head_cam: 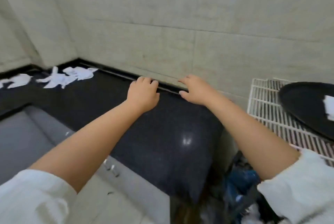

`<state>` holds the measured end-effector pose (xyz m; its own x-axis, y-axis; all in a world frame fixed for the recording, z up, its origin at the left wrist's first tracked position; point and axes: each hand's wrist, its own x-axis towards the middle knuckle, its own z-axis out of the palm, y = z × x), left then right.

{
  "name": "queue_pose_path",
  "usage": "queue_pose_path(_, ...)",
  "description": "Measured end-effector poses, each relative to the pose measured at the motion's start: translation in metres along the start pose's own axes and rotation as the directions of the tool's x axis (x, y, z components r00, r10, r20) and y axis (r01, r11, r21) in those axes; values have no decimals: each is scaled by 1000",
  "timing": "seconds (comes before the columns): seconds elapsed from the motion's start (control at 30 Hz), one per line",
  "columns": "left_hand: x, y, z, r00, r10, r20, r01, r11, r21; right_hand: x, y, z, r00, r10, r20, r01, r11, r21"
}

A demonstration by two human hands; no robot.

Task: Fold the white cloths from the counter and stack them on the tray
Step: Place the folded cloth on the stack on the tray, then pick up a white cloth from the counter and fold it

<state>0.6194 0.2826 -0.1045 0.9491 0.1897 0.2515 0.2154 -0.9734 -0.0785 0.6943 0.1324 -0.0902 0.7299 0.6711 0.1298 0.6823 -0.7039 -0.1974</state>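
Both bare forearms stretch forward, white sleeves (34, 194) pushed up near the elbows. The left hand (142, 93) hangs palm down by the far edge of the desk (162, 133), fingers (150, 81) loosely curled, gripping nothing. The right hand (194, 90) beside it spreads its fingers, thumb out, holding nothing.

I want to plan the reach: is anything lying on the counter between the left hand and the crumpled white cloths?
Nothing visible does. The left hand is over bare black stone counter, and only open counter lies between it and the crumpled white cloths near the far left corner. It holds nothing.
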Motion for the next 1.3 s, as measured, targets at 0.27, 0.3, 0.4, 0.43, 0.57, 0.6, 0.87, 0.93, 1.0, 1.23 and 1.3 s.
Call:
queue_pose_path(0.27,-115,-246,6,888,-457,52,452,888,89,90,-248,84,950,-307,59,299,948,113)
queue_pose_path(0.3,-124,-271,7,872,-487,53,480,871,104,102,-274,93,939,-335,75,324,937,127)
queue_pose_path(0.4,-141,-339,16,829,-557,59,548,828,121,141,-341,120,911,-402,95,386,910,149)
queue_pose_path(0.43,-144,-362,19,811,-583,54,575,810,117,156,-364,129,901,-422,101,404,901,156)
queue_pose_path(0.57,-141,-460,37,764,-643,58,631,762,144,225,-447,162,863,-495,100,471,861,192)
queue_pose_path(0.6,-137,-487,41,750,-658,62,644,749,154,247,-467,171,854,-511,97,485,850,203)
queue_pose_path(0.87,-86,-667,62,695,-707,128,674,703,227,412,-568,207,854,-507,117,477,852,216)
queue_pose_path(0.93,-69,-698,72,695,-705,142,674,708,212,444,-575,218,869,-478,131,444,868,221)
queue_pose_path(1.0,-51,-724,88,705,-691,158,666,722,187,474,-574,236,888,-435,151,398,889,226)
queue_pose_path(1.23,39,-821,172,808,-534,248,527,844,99,580,-561,336,950,-158,271,96,969,229)
queue_pose_path(1.3,70,-854,201,827,-478,295,478,875,76,611,-561,364,955,-49,293,-25,970,241)
